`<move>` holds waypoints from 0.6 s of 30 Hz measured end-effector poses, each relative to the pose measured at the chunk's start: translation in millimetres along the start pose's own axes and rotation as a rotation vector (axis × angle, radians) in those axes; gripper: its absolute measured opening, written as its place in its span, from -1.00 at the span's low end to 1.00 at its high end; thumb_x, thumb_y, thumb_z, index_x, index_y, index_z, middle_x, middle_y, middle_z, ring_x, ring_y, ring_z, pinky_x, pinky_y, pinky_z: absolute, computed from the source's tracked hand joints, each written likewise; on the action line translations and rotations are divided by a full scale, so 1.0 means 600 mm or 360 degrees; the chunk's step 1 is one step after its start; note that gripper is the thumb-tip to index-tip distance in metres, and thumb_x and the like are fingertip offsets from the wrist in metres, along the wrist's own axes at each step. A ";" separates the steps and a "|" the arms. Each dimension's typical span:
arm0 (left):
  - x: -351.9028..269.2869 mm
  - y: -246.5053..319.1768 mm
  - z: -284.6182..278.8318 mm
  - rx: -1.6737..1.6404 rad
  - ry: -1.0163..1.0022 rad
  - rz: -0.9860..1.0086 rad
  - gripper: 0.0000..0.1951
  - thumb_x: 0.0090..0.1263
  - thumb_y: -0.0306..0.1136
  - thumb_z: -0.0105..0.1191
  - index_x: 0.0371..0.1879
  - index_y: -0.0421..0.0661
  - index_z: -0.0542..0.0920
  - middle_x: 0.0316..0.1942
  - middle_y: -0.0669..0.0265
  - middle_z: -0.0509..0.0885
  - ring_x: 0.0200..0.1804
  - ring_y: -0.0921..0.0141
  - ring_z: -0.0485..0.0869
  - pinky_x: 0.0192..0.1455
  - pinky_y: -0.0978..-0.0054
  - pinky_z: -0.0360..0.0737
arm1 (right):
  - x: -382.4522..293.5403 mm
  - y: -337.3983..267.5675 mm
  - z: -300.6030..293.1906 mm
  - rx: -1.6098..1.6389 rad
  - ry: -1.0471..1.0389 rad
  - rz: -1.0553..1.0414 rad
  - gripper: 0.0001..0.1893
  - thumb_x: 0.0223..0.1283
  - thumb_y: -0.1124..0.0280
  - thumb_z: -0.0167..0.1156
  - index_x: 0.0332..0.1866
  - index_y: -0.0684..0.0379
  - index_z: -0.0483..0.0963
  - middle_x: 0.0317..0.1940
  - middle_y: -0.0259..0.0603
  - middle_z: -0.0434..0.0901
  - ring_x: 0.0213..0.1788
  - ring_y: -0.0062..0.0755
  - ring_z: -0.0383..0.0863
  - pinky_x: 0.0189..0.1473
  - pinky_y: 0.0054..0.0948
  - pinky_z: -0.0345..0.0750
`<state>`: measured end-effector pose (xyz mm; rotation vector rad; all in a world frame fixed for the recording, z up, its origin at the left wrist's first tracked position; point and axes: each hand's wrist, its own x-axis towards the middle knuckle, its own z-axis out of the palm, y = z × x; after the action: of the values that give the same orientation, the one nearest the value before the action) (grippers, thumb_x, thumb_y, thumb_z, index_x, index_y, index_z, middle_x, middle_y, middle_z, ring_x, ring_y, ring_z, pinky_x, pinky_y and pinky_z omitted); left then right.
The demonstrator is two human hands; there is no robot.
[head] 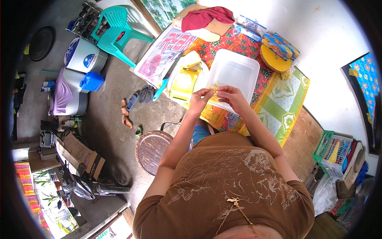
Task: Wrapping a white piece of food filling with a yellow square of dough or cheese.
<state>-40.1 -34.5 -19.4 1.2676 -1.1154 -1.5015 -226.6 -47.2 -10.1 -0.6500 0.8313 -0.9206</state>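
Observation:
My left hand [200, 101] and my right hand [233, 98] meet over the near end of a white plastic tray [234, 67]. Their fingertips pinch a small yellowish piece [215, 92], mostly covered by the fingers. Small yellow bits [213, 98] lie in the tray around and under my hands. Left of the tray, a yellow slicer or grater [185, 83] rests on a white plate or board, its exact kind washed out by glare. A pale yellow lump [191, 59] lies just beyond it. A utensil with a turquoise handle [160, 89] sticks out over the table's left edge.
A patterned tablecloth [282, 95] covers the table. Blue snack boxes [277, 46] sit on a round yellow container [274, 59] at the back right; red cloth [207, 18] lies on cardboard behind. A round wooden stool [153, 149] stands at my left, sandals [132, 101] on the floor beyond.

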 end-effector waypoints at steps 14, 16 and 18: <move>0.035 -0.064 -0.011 0.1736 0.0441 0.0387 -0.90 0.10 -0.31 0.24 -0.42 0.03 0.73 -0.17 0.26 0.59 0.03 0.11 0.48 0.09 0.04 0.43 | 0.018 0.031 -0.042 -0.0139 0.0218 -0.0010 -0.77 0.17 0.47 0.27 -0.08 0.27 0.56 -0.25 -0.28 0.64 -0.25 -0.56 0.62 -0.16 -0.57 0.59; 0.034 -0.069 -0.019 0.1605 0.0446 0.0457 -0.89 0.12 -0.30 0.25 -0.40 0.01 0.73 -0.19 0.25 0.61 0.01 0.13 0.51 0.07 0.09 0.45 | 0.015 0.025 -0.034 -0.0176 0.0207 -0.0014 -0.76 0.17 0.47 0.27 -0.05 0.24 0.55 -0.23 -0.29 0.64 -0.24 -0.57 0.61 -0.18 -0.56 0.58; 0.033 -0.066 -0.018 0.1472 0.0441 0.0527 -0.87 0.15 -0.28 0.25 -0.38 -0.02 0.74 -0.20 0.23 0.63 -0.02 0.15 0.55 0.05 0.14 0.48 | 0.010 0.015 -0.029 -0.0208 0.0183 0.0007 -0.72 0.17 0.47 0.26 0.00 0.20 0.51 -0.20 -0.29 0.63 -0.19 -0.59 0.60 -0.18 -0.55 0.56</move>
<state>-34.0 -45.7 -63.3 1.6982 -1.8009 -0.5083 -235.2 -50.4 -28.4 -0.7130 1.0014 -0.9115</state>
